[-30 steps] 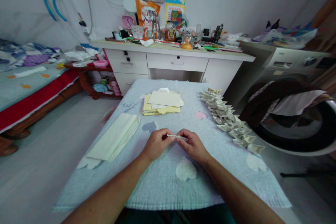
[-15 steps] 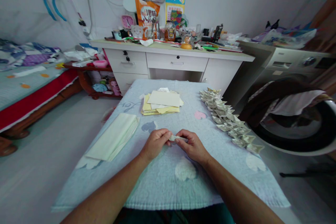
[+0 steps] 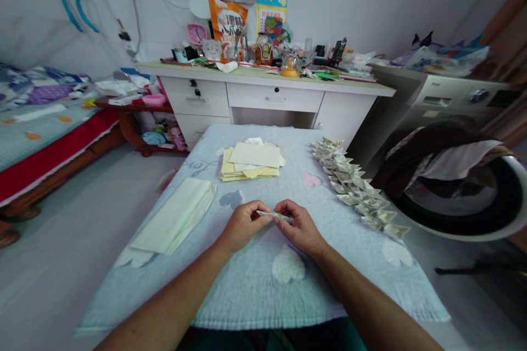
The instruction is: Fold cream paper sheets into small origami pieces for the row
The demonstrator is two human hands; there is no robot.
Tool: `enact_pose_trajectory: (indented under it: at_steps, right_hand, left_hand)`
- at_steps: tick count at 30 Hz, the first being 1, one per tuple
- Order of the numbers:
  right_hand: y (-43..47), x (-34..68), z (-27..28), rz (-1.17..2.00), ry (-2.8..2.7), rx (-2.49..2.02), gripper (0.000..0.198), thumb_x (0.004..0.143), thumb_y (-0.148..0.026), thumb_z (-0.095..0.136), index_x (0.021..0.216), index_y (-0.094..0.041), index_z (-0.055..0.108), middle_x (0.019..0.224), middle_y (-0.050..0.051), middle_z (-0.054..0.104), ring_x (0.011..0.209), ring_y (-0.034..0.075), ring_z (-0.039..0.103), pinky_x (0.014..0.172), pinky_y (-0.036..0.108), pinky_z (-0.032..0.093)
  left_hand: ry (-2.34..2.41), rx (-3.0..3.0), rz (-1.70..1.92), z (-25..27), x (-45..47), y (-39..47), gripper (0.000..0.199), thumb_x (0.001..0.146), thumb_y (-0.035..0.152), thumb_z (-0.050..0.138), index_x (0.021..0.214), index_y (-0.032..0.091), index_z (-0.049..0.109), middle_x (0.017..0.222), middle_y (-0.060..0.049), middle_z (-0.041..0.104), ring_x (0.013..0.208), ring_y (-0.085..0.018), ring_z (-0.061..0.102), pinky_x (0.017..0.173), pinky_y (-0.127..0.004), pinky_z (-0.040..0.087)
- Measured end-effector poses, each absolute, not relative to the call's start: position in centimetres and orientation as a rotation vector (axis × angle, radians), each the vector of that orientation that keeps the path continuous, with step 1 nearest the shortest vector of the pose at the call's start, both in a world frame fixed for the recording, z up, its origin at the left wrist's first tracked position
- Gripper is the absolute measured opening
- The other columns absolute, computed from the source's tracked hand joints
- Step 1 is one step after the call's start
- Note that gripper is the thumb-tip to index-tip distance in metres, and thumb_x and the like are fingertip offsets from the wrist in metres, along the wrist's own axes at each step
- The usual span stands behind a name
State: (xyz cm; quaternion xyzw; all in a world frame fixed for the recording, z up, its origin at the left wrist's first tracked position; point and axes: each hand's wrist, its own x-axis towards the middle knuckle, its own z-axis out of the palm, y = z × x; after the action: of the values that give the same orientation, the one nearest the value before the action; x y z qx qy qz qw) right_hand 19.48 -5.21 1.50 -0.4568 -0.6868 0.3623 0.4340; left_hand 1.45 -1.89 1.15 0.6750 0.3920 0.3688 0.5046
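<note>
Between my two hands is a small, narrow piece of folded paper (image 3: 272, 214), pale with greyish marks. My left hand (image 3: 246, 225) pinches its left end between thumb and fingers. At the other end, my right hand (image 3: 300, 226) grips it the same way, and the fingers hide part of it. Both hands are just above the cloth-covered table (image 3: 247, 296). To the right, folded paper boats (image 3: 349, 181) stand nested in a long slanting row. A folded pale-green paper bundle (image 3: 175, 216) lies to the left, and a stack of yellow and cream paper sheets (image 3: 253, 162) lies beyond my hands.
A white desk (image 3: 272, 93) crowded with jars, a clock and an orange snack bag (image 3: 226, 27) stands behind the table. On the right is a washing machine (image 3: 453, 148) with its door open and clothes hanging out. A bed (image 3: 49, 120) is at the left.
My left fingers have shifted along the folded paper, and more of its upper edge shows between the hands. My right hand keeps its grip. The whole view has moved slightly.
</note>
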Motion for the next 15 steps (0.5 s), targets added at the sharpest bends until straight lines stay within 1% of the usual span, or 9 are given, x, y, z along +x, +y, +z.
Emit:
enact_pose_trajectory:
  at_steps: [6,10,12,15]
  right_hand:
    - [-5.04,19.64,1.69,0.846,-1.774,-1.167,0.018,0.086,-0.031,0.055,0.077,-0.017,0.061,0.069,0.000,0.057,0.065,0.012,0.051,0.062,0.023,0.038]
    - [-5.03,19.67,1.53,0.793,-1.805,-1.143,0.018,0.087,-0.029,0.055,0.075,-0.017,0.062,0.069,0.000,0.058,0.067,0.013,0.052,0.064,0.023,0.038]
    - [-5.07,19.62,1.49,0.797,-1.811,-1.135,0.017,0.086,-0.028,0.055,0.076,-0.017,0.062,0.070,0.000,0.058,0.067,0.013,0.052,0.064,0.023,0.038]
    - [-5.10,19.48,1.55,0.850,-1.791,-1.149,0.016,0.085,-0.028,0.055,0.076,-0.016,0.061,0.068,-0.001,0.056,0.064,0.012,0.050,0.061,0.023,0.037]
  left_hand:
    - [0.965,1.681,0.896,1.25,1.24,-1.86,0.019,0.079,0.033,0.064,0.077,0.014,0.063,0.068,0.001,0.060,0.060,-0.010,0.052,0.056,-0.020,0.039]
    - [0.944,1.709,0.873,1.45,1.46,-2.00,0.020,0.078,0.032,0.065,0.088,0.015,0.066,0.077,-0.001,0.065,0.068,-0.013,0.058,0.061,-0.021,0.044]
    - [0.949,1.734,0.857,1.59,1.55,-2.09,0.019,0.079,0.032,0.064,0.086,0.015,0.068,0.079,-0.002,0.067,0.071,-0.015,0.060,0.064,-0.022,0.045]
    - [0.959,1.737,0.863,1.69,1.57,-2.14,0.020,0.080,0.033,0.063,0.079,0.014,0.069,0.076,-0.003,0.068,0.070,-0.015,0.060,0.064,-0.023,0.045]
